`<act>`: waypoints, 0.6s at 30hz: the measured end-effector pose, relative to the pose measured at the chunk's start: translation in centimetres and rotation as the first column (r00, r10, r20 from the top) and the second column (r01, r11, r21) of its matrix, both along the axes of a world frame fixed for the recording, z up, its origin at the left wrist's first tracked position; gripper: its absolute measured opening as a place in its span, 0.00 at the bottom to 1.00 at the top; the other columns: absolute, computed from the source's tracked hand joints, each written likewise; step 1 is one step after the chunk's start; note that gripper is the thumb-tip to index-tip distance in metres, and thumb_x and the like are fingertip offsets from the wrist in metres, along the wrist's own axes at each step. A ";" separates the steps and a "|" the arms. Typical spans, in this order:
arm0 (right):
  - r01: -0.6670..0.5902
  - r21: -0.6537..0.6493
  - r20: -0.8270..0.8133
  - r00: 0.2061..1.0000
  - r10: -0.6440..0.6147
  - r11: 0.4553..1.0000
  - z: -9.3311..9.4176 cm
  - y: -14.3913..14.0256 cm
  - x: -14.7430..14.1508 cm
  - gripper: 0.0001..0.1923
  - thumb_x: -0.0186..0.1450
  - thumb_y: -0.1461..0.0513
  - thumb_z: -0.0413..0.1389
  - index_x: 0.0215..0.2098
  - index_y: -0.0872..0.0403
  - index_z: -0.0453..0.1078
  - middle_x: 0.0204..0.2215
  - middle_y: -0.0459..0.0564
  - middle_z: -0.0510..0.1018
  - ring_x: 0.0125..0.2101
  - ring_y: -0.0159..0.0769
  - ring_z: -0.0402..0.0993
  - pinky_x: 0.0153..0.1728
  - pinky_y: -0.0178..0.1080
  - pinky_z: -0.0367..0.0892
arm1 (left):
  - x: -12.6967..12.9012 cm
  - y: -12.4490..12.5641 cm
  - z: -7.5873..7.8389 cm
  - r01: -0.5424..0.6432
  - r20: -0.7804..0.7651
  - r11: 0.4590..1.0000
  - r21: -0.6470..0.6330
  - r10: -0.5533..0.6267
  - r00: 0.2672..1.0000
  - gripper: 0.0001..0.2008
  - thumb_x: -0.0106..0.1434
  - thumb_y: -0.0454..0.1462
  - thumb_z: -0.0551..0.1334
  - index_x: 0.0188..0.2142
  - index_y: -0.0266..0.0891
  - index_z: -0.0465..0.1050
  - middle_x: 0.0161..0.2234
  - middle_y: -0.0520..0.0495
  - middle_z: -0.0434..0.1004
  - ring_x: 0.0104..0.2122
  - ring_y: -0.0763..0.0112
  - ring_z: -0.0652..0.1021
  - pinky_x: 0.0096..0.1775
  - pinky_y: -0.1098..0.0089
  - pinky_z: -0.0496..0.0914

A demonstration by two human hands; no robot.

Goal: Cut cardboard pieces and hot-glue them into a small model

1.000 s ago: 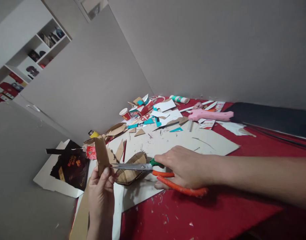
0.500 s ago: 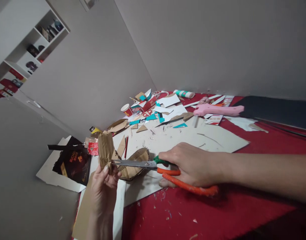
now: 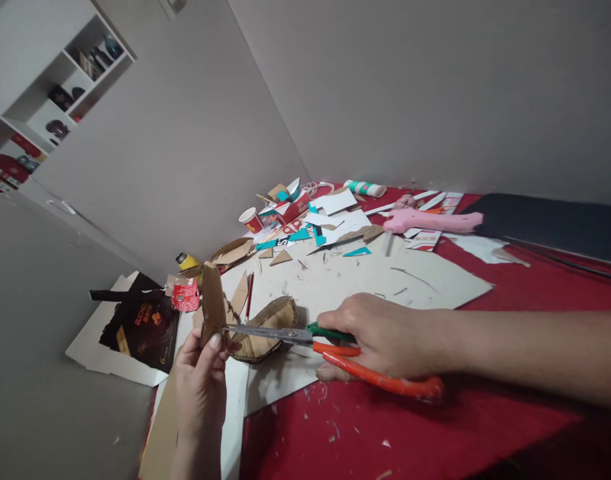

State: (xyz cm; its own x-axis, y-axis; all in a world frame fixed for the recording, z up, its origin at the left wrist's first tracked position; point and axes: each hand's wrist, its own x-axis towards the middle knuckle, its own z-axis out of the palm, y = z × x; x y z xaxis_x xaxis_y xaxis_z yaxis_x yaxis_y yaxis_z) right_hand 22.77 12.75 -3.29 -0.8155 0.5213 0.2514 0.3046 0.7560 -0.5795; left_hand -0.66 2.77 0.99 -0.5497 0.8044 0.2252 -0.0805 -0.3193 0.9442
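Observation:
My left hand (image 3: 205, 363) pinches a narrow brown cardboard piece (image 3: 214, 297) near its lower end, holding it upright. In my right hand (image 3: 370, 340) is a pair of scissors (image 3: 298, 335) with green and orange handles. Their blades point left and look nearly closed, with the tips at the cardboard by my left thumb; whether they grip it I cannot tell. Behind the blades, a boat-shaped cardboard form (image 3: 268, 330) lies on a white board (image 3: 410, 280).
A pink hot glue gun (image 3: 435, 221) lies at the back right, near a black flat panel (image 3: 555, 227). Paper and cardboard scraps surround a red paper cup (image 3: 250, 220) at the back. A black printed box piece (image 3: 148, 327) leans at left. Small trimmings dot the red tablecloth (image 3: 410, 437).
The cardboard piece has turned in my left hand and now shows a narrower side. Both hands have stayed in nearly the same place, with the scissor tips still beside the cardboard.

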 end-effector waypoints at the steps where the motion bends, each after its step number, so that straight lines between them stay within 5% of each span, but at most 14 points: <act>1: -0.006 0.002 -0.006 1.000 0.006 1.000 0.0 0.0 0.0 0.25 0.58 0.41 0.52 0.23 0.54 0.65 0.16 0.45 0.66 0.16 0.29 0.53 0.21 0.33 0.48 | -0.1 0.0 0.1 0.000 0.021 1.000 -0.002 0.000 1.000 0.14 0.46 0.33 0.73 0.35 0.36 0.77 0.31 0.49 0.80 0.28 0.74 0.78 0.30 0.73 0.76; 18: 0.014 0.036 0.017 1.000 -0.015 0.999 0.1 0.1 -0.1 0.26 0.58 0.40 0.52 0.25 0.54 0.68 0.17 0.47 0.68 0.17 0.30 0.57 0.21 0.33 0.51 | -0.6 0.1 0.2 0.126 0.226 0.991 -0.039 -0.114 0.967 0.14 0.48 0.30 0.71 0.34 0.41 0.73 0.30 0.53 0.77 0.27 0.73 0.77 0.27 0.72 0.75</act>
